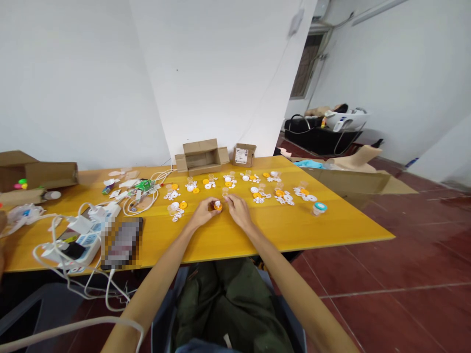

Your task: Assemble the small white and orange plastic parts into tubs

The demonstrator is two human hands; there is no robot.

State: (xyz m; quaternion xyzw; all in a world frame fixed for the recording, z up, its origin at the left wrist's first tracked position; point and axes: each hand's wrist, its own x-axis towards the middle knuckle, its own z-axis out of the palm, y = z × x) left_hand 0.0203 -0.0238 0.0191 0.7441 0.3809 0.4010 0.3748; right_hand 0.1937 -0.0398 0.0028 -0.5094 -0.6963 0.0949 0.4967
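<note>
My left hand [204, 212] and my right hand [237, 210] meet over the middle of the yellow table [257, 230]. Between their fingertips sits a small orange and white round part [218, 206], held by the left fingers and touched by the right. Beyond my hands lie several small groups of orange discs, white gear-like pieces and clear cups [257, 193] in two loose rows. A clear jar with a teal lid [319, 208] stands to the right of them.
An open cardboard box [201, 156] and a smaller box [244, 155] stand at the far edge. On the left lie a white power strip [88, 239], tangled white cables [143, 196], a phone [123, 242] and brown boxes [33, 174]. Red tiled floor spreads right.
</note>
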